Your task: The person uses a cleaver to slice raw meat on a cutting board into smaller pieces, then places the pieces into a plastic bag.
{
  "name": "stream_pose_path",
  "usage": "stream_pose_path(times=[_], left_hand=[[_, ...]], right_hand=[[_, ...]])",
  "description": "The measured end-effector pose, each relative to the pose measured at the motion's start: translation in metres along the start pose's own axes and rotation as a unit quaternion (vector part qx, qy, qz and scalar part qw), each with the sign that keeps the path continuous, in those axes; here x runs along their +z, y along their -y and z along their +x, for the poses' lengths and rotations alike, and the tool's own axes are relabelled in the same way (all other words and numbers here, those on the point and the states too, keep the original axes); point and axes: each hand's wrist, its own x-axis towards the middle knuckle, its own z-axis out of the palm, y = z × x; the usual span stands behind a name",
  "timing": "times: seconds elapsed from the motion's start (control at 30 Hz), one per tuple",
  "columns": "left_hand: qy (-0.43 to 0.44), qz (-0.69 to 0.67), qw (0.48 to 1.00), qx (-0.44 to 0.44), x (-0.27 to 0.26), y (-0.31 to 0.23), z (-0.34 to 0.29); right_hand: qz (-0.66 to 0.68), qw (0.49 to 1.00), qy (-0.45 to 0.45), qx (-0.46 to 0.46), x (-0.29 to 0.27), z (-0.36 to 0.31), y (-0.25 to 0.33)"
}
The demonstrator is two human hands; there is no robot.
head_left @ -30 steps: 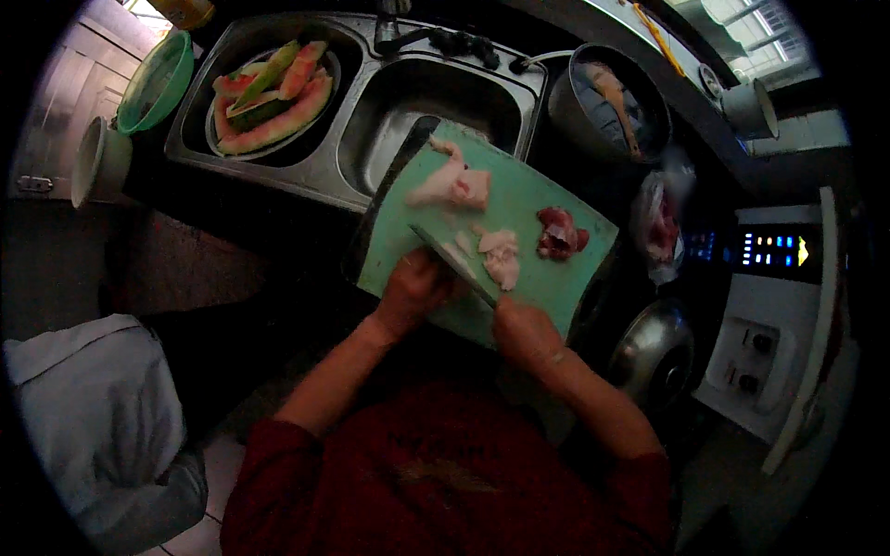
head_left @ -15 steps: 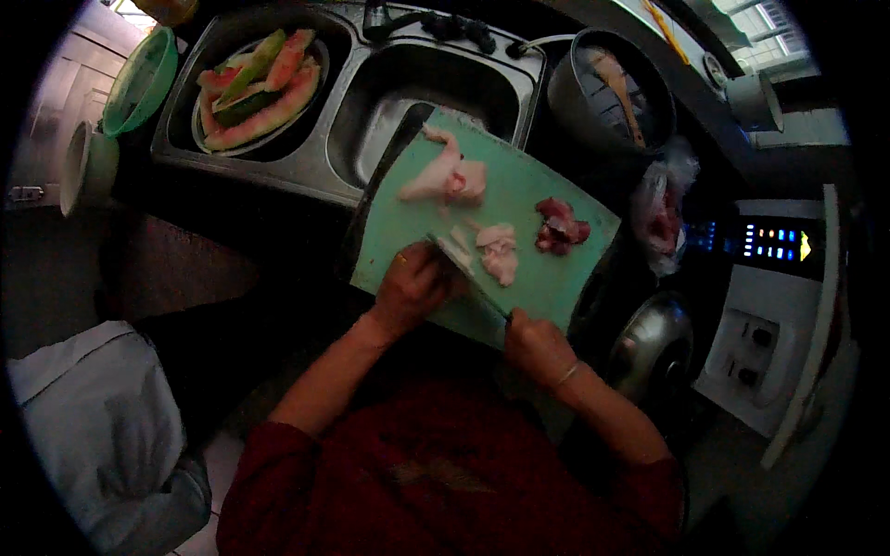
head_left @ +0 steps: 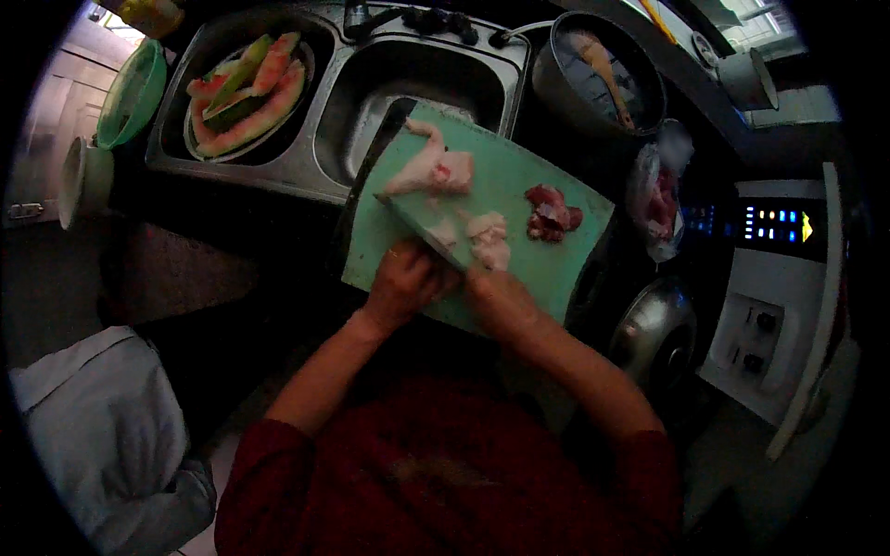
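A green cutting board (head_left: 565,278) lies tilted across the sink's near edge. My right hand (head_left: 501,306) grips a kitchen knife (head_left: 422,233) by its handle, the blade slanting away to the left just beyond my left hand. My left hand (head_left: 406,283) is closed at the board's near edge, fingers curled beside the blade; what they press on is hidden. Beyond the blade rests a large pale piece of raw meat with skin (head_left: 431,171). Cut pale pieces (head_left: 489,239) sit right of the blade, and a small heap of dark red meat (head_left: 552,213) lies farther right.
A metal double sink (head_left: 417,69) stands behind the board, with a bowl of watermelon rinds (head_left: 246,97) in its left basin. To the right are a pot with a wooden spatula (head_left: 603,74), a plastic bag of meat (head_left: 660,199) and a domed metal lid (head_left: 654,329).
My right hand has moved left, pushing the knife away and to the left, so its tip now reaches near the large piece. My left hand stays close to the same spot.
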Motion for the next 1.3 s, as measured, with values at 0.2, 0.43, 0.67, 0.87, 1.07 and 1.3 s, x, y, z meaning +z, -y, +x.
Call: stream_pose_path(times=[0.2,0.43,0.67,0.87,1.07,1.3], left_hand=[[-0.033,0.016,0.999,0.01,-0.001,-0.006,0.003],[-0.105,-0.052,0.991,-0.062,0.002,-0.008,0.003],[-0.043,-0.043,0.998,-0.002,-0.001,-0.007,-0.005],[-0.002,-0.025,0.999,-0.022,-0.001,-0.009,-0.005],[0.016,-0.071,0.996,-0.053,0.006,0.002,-0.015],[-0.028,-0.009,0.999,0.022,0.019,0.01,0.001]], right_hand=[[-0.015,0.999,0.029,0.04,0.009,-0.015,-0.014],[-0.042,0.995,-0.087,-0.01,-0.011,-0.04,-0.042],[-0.099,0.992,-0.068,-0.039,0.0,-0.068,-0.022],[-0.084,0.996,-0.035,-0.015,0.002,-0.076,-0.017],[-0.046,0.999,0.025,-0.003,-0.019,-0.06,-0.004],[-0.034,0.999,0.013,0.005,-0.007,-0.01,-0.009]])
